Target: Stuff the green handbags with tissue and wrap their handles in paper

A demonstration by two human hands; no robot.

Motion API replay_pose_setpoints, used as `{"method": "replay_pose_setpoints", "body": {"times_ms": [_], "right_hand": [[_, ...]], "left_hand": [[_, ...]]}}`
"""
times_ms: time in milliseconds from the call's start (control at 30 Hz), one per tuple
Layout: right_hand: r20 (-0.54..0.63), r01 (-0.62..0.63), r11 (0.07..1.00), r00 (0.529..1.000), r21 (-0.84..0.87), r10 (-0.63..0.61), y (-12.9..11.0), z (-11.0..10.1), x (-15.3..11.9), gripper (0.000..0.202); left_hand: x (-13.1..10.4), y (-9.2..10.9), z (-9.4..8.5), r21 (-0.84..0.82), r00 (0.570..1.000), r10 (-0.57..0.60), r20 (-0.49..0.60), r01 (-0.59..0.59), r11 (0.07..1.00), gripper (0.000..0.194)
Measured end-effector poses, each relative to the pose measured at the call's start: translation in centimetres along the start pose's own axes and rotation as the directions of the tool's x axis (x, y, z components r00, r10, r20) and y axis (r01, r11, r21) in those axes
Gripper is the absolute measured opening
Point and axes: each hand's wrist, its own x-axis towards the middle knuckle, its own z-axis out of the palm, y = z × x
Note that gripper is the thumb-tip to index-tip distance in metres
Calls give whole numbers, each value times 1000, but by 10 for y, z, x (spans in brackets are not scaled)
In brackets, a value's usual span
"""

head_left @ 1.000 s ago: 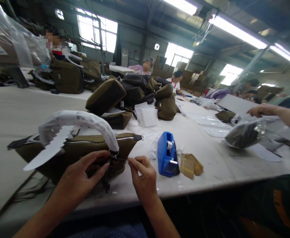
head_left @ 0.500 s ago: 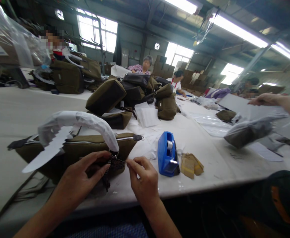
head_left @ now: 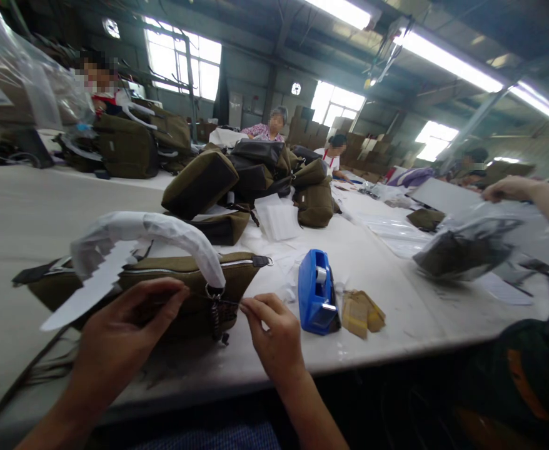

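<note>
We judge the step in hand to be working a thin cord at the metal ring of the olive bag. The bag stands on the surface, left of the blue tape dispenser, its white-wrapped handle arching above. Our right hand, just left of the dispenser, has thumb and forefinger pinched on the cord, which runs towards the ring. Our left hand, farther left of the dispenser, has thumb and forefinger tips close together in front of the bag; we cannot tell whether they clamp the cord's other end. The next move, in our judgement, calls for a steady, light pull, without snagging the dark braided tassel hanging below the ring.

Compared with half a second ago, our left hand has come away from the ring and tassel, moving farther from the dispenser, so the tassel now hangs uncovered. Our right hand is nearly where it was. Right of the dispenser, the plastic-wrapped bag under a co-worker's hand has shifted slightly closer to it.
</note>
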Motion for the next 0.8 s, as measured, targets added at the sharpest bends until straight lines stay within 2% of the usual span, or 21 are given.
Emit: {"method": "replay_pose_setpoints", "body": {"times_ms": [100,167,233,333,400,433,500,567,700,767,800], "right_hand": [[-8,-135,977,990,166,139,-1,-12,-3,17],[22,-266,889,960,373,278,-6,-16,-4,12],[73,-373,705,906,603,417,-13,-14,-3,7],[176,-418,389,833,821,524,-22,-5,-1,24],[242,-428,256,809,867,535,-26,2,1,28],[263,-432,220,804,875,533,-27,4,1,28],[280,-436,197,802,878,528,-28,8,2,27],[267,-433,228,811,872,521,-28,9,1,23],[215,-442,357,824,823,525,-28,12,-1,20],[240,-472,352,810,808,535,-29,13,-1,21],[259,-484,329,801,811,539,-30,14,-1,23]], "left_hand": [[0,0,-7,-232,983,-176,44,182,956,46],[-1,3,-5,-376,971,-220,95,239,895,46],[-2,8,1,-481,966,-219,136,257,838,46],[-6,16,11,-541,963,-170,208,258,800,42],[-8,18,15,-546,957,-134,258,258,797,38],[-8,18,16,-540,952,-119,281,259,801,37],[-10,17,17,-512,947,-84,310,240,825,36],[-10,18,17,-446,942,-19,335,176,877,35],[-9,24,20,-304,916,212,341,-106,947,28],[-8,27,23,-264,900,291,326,-209,942,26],[-8,28,25,-257,899,297,321,-220,941,27]]}}
